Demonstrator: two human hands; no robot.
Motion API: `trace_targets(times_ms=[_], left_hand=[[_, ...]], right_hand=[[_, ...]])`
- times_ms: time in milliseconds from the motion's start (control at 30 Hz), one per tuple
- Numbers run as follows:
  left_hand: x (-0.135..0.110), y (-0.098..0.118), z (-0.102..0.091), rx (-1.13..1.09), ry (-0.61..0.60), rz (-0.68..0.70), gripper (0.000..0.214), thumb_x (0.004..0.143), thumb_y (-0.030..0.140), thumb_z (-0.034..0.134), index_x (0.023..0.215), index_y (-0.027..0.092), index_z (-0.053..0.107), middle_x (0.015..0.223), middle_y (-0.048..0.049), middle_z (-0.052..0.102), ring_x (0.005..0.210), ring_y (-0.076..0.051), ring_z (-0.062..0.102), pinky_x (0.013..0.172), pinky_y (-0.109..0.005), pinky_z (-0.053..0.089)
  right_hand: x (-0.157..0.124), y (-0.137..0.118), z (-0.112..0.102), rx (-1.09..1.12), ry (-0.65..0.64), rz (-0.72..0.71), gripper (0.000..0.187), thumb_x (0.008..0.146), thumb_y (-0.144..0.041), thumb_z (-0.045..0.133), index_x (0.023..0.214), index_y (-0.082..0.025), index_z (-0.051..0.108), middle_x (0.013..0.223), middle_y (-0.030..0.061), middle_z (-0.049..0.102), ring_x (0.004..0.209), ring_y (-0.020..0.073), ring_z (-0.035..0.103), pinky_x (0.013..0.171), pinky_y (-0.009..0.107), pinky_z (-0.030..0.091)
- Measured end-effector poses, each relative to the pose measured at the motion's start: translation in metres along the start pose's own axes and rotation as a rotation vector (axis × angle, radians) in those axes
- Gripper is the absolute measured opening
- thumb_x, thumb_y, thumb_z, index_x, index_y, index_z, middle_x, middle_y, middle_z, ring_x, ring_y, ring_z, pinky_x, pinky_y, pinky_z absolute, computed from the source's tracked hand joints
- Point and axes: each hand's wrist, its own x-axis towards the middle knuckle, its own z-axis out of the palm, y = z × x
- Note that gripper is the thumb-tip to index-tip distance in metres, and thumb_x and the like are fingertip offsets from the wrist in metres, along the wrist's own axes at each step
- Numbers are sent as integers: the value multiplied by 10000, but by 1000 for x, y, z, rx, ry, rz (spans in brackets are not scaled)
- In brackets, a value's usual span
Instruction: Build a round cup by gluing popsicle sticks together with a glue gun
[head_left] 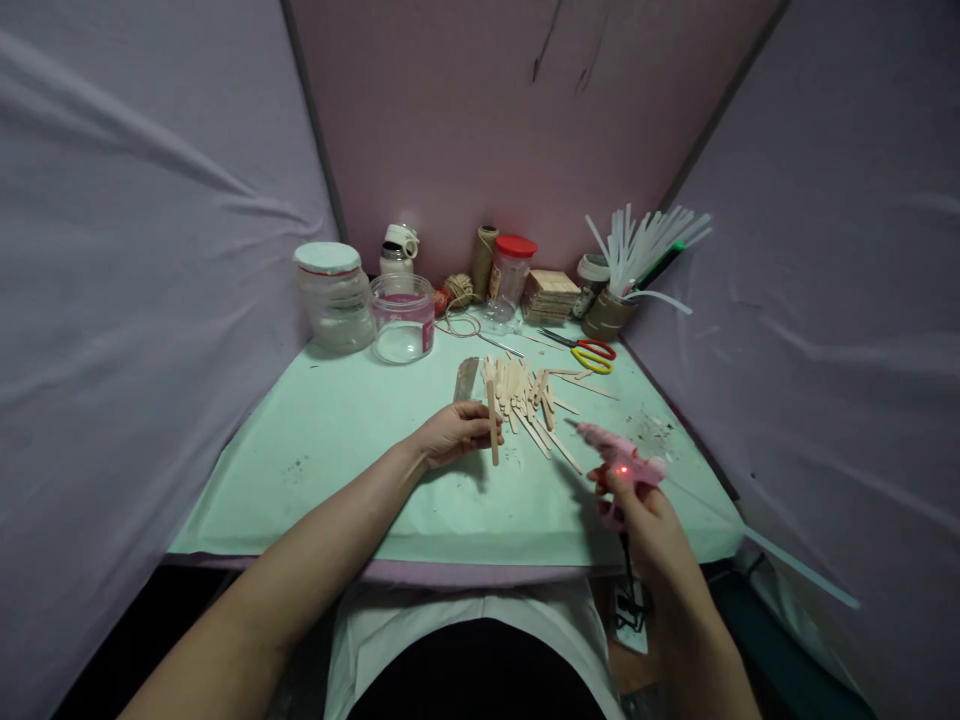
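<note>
a heap of wooden sticks (516, 388) lies mid-frame. lower right, the right hand (636, 500) grips a pink glue gun (613, 445), long axis slanting, nozzle toward the upper left. just below centre, the left hand (459, 434) pinches a single stick (493, 432), long axis near vertical.

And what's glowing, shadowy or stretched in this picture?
Head view: dim light overall; a red light glows on the pink glue gun; soft shadow on the green tabletop by the left hand; forearms look stretched toward the edges.
</note>
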Motion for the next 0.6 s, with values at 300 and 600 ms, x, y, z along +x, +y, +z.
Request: trace_targets(times_ms=[300, 600], left_hand=[[-2, 2, 1, 3, -17, 8, 379, 502, 276, 911, 744, 101, 677, 748, -35, 681, 667, -119, 651, 739, -279, 525], [-2, 0, 2, 16, -43, 28, 373, 502, 283, 911, 742, 101, 691, 742, -41, 694, 670, -133, 663, 735, -288, 534]], right_hand=[[81, 12, -39, 257, 286, 96, 340, 551, -435, 775, 650, -179, 575, 575, -23, 566, 494, 99, 507, 439, 218, 414], [67, 19, -50, -842, 317, 84, 403, 768, -488, 527, 738, -127, 703, 698, 182, 687, 737, 326, 635, 651, 395, 439]])
